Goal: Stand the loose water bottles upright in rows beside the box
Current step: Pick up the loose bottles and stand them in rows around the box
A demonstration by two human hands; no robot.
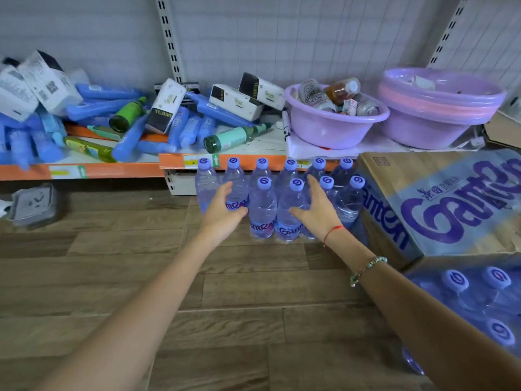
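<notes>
Head view: both my hands reach into the water bottles (277,193) standing upright on the floor (197,292), just left of the box (439,204)
My left hand (225,211) has fingers spread apart, wrapping loosely round a back-row bottle (235,184) by its label; I cannot tell whether it truly grips. My right hand (318,207) is open, palm against the front-row bottles, clamped on nothing. Six purple caps line the back row at the shelf (112,170) edge, four the front row; a wrapped pack (473,303) lies lower right, below the box
</notes>
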